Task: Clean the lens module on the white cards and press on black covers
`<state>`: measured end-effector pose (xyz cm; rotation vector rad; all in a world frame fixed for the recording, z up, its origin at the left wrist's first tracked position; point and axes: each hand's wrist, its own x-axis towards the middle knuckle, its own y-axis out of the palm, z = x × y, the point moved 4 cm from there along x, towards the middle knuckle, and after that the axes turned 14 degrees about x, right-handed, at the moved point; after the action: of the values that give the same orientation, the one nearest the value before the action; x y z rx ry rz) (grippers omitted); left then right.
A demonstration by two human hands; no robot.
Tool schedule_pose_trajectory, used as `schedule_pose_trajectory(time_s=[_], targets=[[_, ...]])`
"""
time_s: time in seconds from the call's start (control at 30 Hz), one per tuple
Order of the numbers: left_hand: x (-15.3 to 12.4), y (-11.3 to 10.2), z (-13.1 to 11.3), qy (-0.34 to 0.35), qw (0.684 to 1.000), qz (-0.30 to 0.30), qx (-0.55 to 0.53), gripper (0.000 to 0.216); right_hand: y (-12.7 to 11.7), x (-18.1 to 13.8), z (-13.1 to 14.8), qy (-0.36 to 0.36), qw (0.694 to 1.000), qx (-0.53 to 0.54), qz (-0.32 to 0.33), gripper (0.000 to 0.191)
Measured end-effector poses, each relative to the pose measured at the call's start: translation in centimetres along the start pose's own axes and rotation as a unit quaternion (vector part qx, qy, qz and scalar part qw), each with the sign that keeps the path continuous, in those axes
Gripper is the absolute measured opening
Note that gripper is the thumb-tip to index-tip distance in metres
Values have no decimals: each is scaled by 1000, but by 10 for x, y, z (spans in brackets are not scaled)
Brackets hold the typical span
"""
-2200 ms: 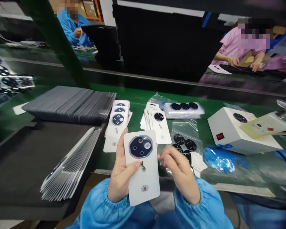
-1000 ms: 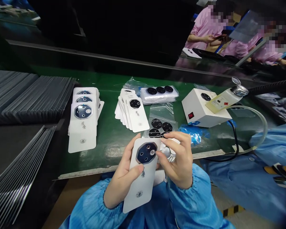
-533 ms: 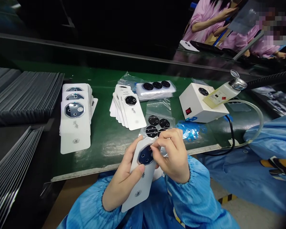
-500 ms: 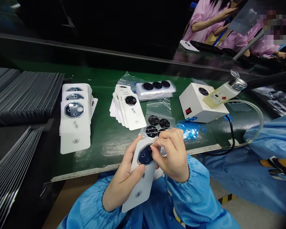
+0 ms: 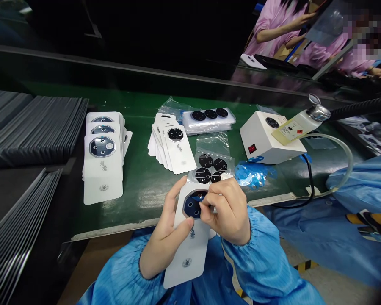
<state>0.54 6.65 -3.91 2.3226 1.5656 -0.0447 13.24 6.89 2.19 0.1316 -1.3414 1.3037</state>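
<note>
My left hand (image 5: 163,239) is closed around the left edge of a white phone back cover (image 5: 186,248), thumb lying just below its camera window. The cover has a dark blue octagonal lens plate (image 5: 192,205) with round holes near its top, and a printed emblem lower down. My right hand (image 5: 230,207) pinches at the right side of this lens plate with thumb and forefinger; whatever lies between the fingertips is hidden. Just beyond my right hand, a clear bag (image 5: 227,163) carries several black round lens discs (image 5: 205,161).
White back covers (image 5: 103,182) are stacked at left, with a second fanned stack (image 5: 180,156) mid-bench. Behind sit bagged lens discs (image 5: 211,114). A white box (image 5: 263,144), a bottle (image 5: 294,127), blue film scraps (image 5: 252,173) and dark racks (image 5: 41,127) flank them. Co-workers (image 5: 276,29) stand beyond.
The cover in my left hand has turned slightly more upright. My right fingertips have moved a little downward along the lens plate's right side. The view has shifted slightly.
</note>
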Motion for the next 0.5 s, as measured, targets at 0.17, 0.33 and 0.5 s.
schedule_pose_trajectory(time_s=[0.17,0.33,0.5], targets=[[-4,0,-1,-3,1000,-8,19,56,-3,-1,5,33,998,42,24,9],[-1,-2,-4,59,996,-11,68,58,-5,-5,14,48,994,74,59,10],[2,-2,-10,66,996,-27,49,60,-5,-7,23,43,992,81,82,9]])
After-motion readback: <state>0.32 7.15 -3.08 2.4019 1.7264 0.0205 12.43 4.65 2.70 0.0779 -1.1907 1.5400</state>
